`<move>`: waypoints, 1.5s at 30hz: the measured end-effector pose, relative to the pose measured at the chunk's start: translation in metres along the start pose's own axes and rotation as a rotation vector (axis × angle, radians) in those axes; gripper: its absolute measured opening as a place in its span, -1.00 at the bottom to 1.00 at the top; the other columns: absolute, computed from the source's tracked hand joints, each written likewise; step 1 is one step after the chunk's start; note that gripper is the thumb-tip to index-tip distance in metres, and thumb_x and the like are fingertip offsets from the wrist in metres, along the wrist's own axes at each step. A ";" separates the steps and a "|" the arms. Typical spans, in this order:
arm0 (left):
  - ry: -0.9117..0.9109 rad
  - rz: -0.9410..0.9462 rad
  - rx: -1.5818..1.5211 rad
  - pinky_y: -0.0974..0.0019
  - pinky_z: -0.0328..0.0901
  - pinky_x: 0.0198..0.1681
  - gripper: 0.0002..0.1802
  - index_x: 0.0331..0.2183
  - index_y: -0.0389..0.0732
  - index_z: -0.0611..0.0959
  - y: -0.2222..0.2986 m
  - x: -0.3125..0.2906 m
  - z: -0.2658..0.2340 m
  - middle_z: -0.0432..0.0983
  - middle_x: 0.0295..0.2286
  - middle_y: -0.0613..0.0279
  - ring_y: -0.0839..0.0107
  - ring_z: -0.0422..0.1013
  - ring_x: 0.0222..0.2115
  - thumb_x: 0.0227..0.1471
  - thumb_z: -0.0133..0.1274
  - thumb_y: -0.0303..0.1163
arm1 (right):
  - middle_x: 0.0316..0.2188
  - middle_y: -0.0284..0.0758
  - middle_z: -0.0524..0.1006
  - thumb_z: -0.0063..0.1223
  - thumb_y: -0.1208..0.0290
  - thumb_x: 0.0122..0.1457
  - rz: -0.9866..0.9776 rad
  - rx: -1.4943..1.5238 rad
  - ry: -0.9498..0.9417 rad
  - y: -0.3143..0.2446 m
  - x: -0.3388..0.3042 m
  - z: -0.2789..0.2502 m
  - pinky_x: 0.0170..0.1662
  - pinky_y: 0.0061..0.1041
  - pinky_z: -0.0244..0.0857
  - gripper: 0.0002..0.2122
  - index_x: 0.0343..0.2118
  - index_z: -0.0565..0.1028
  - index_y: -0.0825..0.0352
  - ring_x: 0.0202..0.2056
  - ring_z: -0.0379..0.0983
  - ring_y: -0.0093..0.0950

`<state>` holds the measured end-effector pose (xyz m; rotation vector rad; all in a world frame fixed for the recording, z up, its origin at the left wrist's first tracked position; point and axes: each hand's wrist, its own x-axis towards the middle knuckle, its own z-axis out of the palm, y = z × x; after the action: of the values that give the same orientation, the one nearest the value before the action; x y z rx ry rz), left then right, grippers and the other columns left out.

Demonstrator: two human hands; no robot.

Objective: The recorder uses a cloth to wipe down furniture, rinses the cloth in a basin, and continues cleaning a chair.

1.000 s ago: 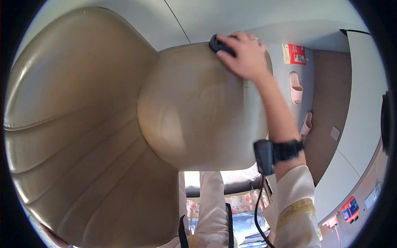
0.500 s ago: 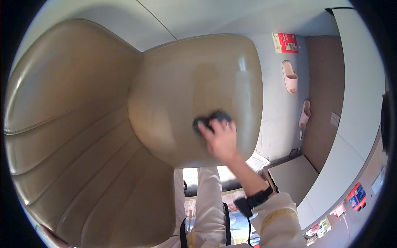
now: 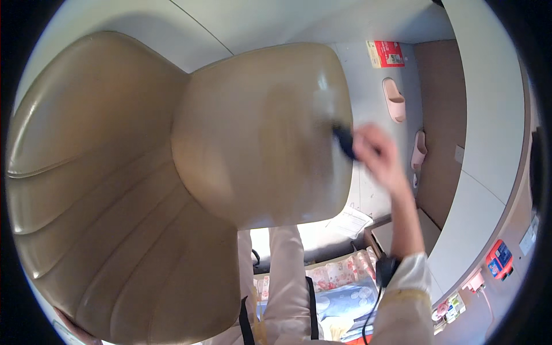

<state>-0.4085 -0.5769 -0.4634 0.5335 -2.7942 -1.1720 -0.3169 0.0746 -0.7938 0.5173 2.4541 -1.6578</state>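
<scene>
A brown leather-look chair fills the left and middle, with its smooth seat (image 3: 230,132) and ribbed backrest (image 3: 126,230). My right hand (image 3: 376,152) is at the seat's right edge, fingers closed round a small dark rounded pad (image 3: 345,141). Motion smears both, so the pad's exact kind is unclear. The pad overlaps the seat's edge, and I cannot tell whether it touches the surface. A slightly darker streak (image 3: 279,126) runs down the seat. My left hand does not show.
Pink slippers (image 3: 394,100) lie on the floor to the right, near a red-and-white package (image 3: 386,54). A paper sheet (image 3: 351,223) lies beyond the seat's lower right corner. The curved white counter (image 3: 483,144) bounds the right side. Floral fabric (image 3: 339,273) is below.
My right hand has swept right and slightly up, from the seat's middle to its right edge, carrying the dark pad. The view has shifted a little.
</scene>
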 end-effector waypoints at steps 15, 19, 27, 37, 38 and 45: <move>-0.060 0.191 0.281 0.16 -0.19 0.23 -0.33 0.21 -0.12 -0.04 -0.039 0.018 -0.062 -0.21 0.21 0.15 0.22 -0.14 0.20 0.17 -0.29 -0.08 | -0.34 -0.39 0.42 0.08 0.37 -0.06 -0.263 -0.796 0.462 0.027 0.131 0.059 -0.24 -0.23 0.15 -0.78 -0.29 0.56 0.01 -0.26 0.33 -0.30; 0.079 -0.135 -0.202 0.18 -0.22 0.24 -0.32 0.21 -0.11 -0.04 -0.020 0.011 -0.016 -0.21 0.22 0.17 0.23 -0.18 0.21 0.17 -0.30 -0.06 | -0.37 -0.34 0.41 0.09 0.44 -0.13 -0.272 -0.718 0.343 0.030 0.054 0.077 -0.30 -0.28 0.13 -0.79 -0.35 0.55 0.10 -0.33 0.32 -0.30; 0.142 -0.118 -0.095 0.22 -0.23 0.24 -0.33 0.20 -0.12 -0.01 0.021 0.001 0.043 -0.19 0.22 0.19 0.28 -0.18 0.21 0.18 -0.33 -0.02 | -0.42 -0.30 0.38 0.07 0.39 -0.17 -0.048 -0.692 0.008 0.040 -0.146 0.129 -0.34 -0.24 0.16 -0.79 -0.37 0.53 0.10 -0.38 0.34 -0.30; 0.201 -0.231 -0.312 0.19 -0.18 0.24 -0.33 0.20 -0.13 0.00 0.031 -0.004 0.060 -0.14 0.20 0.18 0.26 -0.13 0.20 0.18 -0.36 0.00 | -0.64 -0.34 0.51 0.04 0.24 0.08 0.901 0.093 0.149 0.117 -0.223 0.062 -0.48 -0.54 0.25 -0.75 -0.47 0.54 0.37 -0.56 0.37 -0.65; 0.199 -0.232 -0.317 0.19 -0.18 0.24 -0.33 0.20 -0.13 0.00 0.022 -0.002 0.050 -0.14 0.20 0.18 0.26 -0.13 0.20 0.18 -0.36 0.00 | -0.63 -0.41 0.51 0.07 0.29 0.09 0.768 0.114 0.182 0.105 -0.169 0.035 -0.47 -0.61 0.25 -0.77 -0.44 0.54 0.40 -0.55 0.35 -0.71; 0.429 -0.151 -0.166 0.23 -0.20 0.24 -0.34 0.19 -0.15 0.04 0.051 -0.016 0.108 -0.10 0.19 0.15 0.28 -0.11 0.19 0.19 -0.34 -0.01 | -0.29 -0.30 0.46 0.10 0.23 -0.01 -0.313 -0.696 0.331 -0.008 0.133 0.015 -0.26 -0.35 0.32 -0.76 -0.23 0.54 0.06 -0.27 0.43 -0.34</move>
<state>-0.4288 -0.4650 -0.5032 0.8738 -2.3081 -1.1397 -0.4446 0.0855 -0.8324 0.3310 3.2386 -0.7047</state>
